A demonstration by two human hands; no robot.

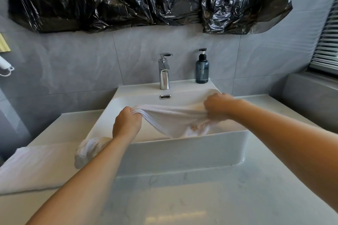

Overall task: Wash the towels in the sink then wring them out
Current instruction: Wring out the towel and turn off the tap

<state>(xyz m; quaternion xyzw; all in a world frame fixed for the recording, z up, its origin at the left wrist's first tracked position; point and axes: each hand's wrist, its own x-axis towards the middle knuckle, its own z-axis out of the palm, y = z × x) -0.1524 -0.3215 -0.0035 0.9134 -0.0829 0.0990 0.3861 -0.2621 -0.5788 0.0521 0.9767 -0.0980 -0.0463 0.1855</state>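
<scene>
White towel hangs stretched between your two hands over the basin of the sink, long axis running left to right, roughly parallel to the sink's front wall. Your left hand has its fingers curled tight round a bunched end of the towel, above the left part of the basin. Your right hand pinches and gathers the other end, further back and a shade higher, near the right rear corner; its fingertips are buried in the cloth, so exact finger placement can't be read. The middle of the towel sags in a belly below both grips, down into the basin, with a brownish stain on the low fold. Both hands are on the towel; neither is nearer. Judgement: with the cloth's length lying straight between the fists, the next move turns on that axis. Either lower the belly under the faucet, which stands behind and between your hands, or counter-rotate the fists to twist along the length. No water seen running. A second towel, rolled up, lies on the bench just beside the sink's left front corner, partly under your left forearm; a flat folded one lies further left. Soap pump bottle stands at the rear rim, right of the faucet.
</scene>
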